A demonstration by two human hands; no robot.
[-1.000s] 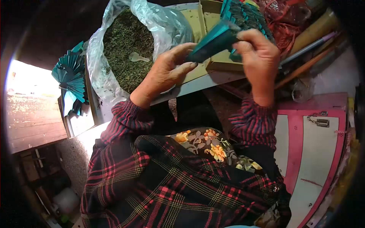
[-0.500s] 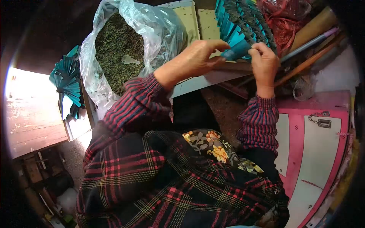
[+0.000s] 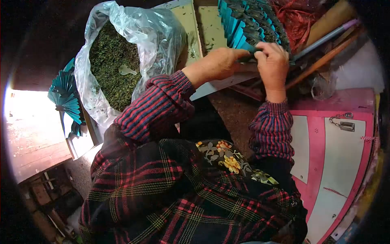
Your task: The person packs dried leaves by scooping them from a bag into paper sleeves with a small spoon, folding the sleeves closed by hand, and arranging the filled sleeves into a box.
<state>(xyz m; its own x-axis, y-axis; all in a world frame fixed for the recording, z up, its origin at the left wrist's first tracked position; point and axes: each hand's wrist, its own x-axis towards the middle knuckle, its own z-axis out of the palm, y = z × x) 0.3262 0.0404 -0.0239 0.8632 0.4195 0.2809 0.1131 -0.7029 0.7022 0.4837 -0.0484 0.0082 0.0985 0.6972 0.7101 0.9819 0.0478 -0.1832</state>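
Both hands meet at the near edge of rows of teal paper packets (image 3: pixel 239 35) filled with dark, dry leaf bits. My left hand (image 3: pixel 221 63) reaches in from the left, its finger and thumb closed on a single teal paper packet (image 3: pixel 248 58). Curled over the right side of that same packet are the fingers of my right hand (image 3: pixel 273 65). Most of the packet is covered by the fingers. To the left stands a clear plastic bag (image 3: pixel 160 34) full of dried green leaves (image 3: pixel 111 77), with a small translucent scoop (image 3: pixel 126 70) lying on top.
Fanned-out folded teal papers (image 3: pixel 67 103) stand at the far left. A pale yellow board (image 3: pixel 212 26) lies behind my left hand. Red plastic bags (image 3: pixel 298 28) and long-handled sticks (image 3: pixel 325 44) are at the right, above a pink and white cabinet (image 3: pixel 313 130).
My hands have drawn together on the packet, and my left fingers, spread before, are now closed. The view has shifted slightly, so the leaf bag sits further left.
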